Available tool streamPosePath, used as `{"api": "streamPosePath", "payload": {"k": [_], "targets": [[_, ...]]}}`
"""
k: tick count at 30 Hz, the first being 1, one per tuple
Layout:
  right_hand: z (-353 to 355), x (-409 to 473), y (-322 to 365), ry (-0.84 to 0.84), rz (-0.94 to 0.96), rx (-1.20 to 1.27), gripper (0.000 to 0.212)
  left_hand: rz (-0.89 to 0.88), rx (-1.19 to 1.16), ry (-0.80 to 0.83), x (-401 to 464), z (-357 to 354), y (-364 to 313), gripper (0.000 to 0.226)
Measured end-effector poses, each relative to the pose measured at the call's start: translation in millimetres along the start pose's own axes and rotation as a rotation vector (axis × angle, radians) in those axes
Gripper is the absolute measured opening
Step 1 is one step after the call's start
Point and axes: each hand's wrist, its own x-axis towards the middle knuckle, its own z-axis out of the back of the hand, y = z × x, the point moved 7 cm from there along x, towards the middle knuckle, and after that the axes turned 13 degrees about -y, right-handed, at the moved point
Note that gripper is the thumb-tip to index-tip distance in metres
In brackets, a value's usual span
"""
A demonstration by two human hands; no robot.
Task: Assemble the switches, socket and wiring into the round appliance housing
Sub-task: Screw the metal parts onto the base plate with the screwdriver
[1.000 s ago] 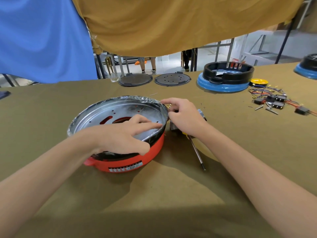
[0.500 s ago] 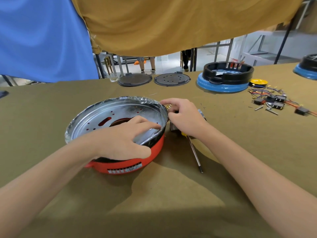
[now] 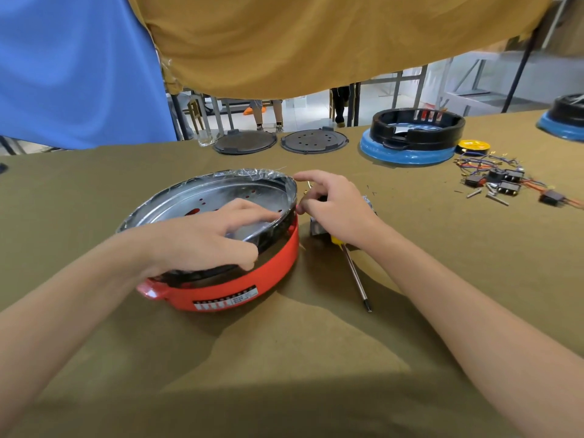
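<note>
A round red housing (image 3: 271, 267) with a black inner ring and a shiny metal plate (image 3: 208, 197) lies tilted on the brown table. My left hand (image 3: 208, 238) grips its near right rim, thumb on the black ring and fingers over the plate. My right hand (image 3: 335, 210) is at the housing's right edge, fingers curled around something small that I cannot make out, index finger stretched to the rim. Loose switches and coloured wires (image 3: 502, 181) lie at the far right, away from both hands.
A yellow-handled screwdriver (image 3: 355, 276) lies under my right wrist, next to a small metal part (image 3: 316, 227). Behind stand two dark round lids (image 3: 313, 141), a black-and-blue housing (image 3: 414, 137), a yellow wire spool (image 3: 473, 146) and another blue housing (image 3: 565, 120). Cloth curtains hang at the back.
The housing has tilted up further on its right side under my left hand. My right index finger has stretched out to the rim.
</note>
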Motion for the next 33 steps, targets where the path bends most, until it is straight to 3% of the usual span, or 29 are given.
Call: {"api": "streamPosePath", "payload": {"k": [5,10,17,26,33], "targets": [[0.7,0.7,1.8,0.004,-0.011,-0.010,0.047,0.010,-0.034,0.035,-1.0,-3.4,1.2,0.068],[0.2,-1.5,2.9,0.013,-0.013,-0.026,0.045,-0.025,0.035,-0.059,8.6,0.7,5.4,0.075],[0.5,-2.2,1.5,0.033,-0.034,-0.031,0.030,-0.047,0.041,0.004,13.4,6.4,9.2,0.071],[-1.7,-1.4,-1.1,0.048,-0.061,-0.061,0.032,-0.074,0.062,0.040,11.2,-0.2,6.5,0.064],[-0.8,-1.1,-1.6,0.048,-0.073,-0.070,0.040,-0.068,0.074,0.032,17.0,5.8,15.2,0.075]]}}
